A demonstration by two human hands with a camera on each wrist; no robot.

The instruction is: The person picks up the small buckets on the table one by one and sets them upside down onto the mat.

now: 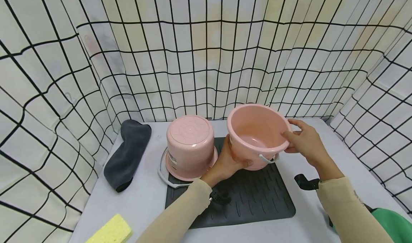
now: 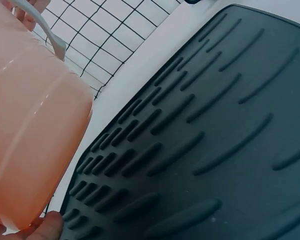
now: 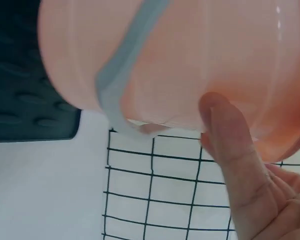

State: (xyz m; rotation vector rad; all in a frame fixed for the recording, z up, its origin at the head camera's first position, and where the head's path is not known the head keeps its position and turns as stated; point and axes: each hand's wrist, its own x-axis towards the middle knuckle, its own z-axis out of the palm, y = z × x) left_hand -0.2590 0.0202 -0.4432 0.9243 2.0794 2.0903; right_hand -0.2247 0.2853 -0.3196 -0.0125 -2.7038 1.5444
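A pink bucket (image 1: 244, 148) is held above the dark ribbed mat (image 1: 244, 200), its mouth tipped toward the head camera. My left hand (image 1: 230, 162) grips its lower left side, with the thumb across the front. At the right, my right hand (image 1: 305, 142) pinches the rim, thumb on one side of the wall and fingers on the other. The grey-white handle (image 3: 112, 85) hangs down along the bucket in the right wrist view. Left of it, a second pink bucket (image 1: 190, 146) stands upside down, partly on the mat, its own handle (image 1: 167, 180) lying on the table.
A dark grey cloth (image 1: 128, 153) lies at the table's left, and a yellow sponge (image 1: 111, 230) near the front left. Black wire grid (image 1: 206, 60) walls close off the back and both sides. Something green (image 1: 391, 223) sits by the right forearm.
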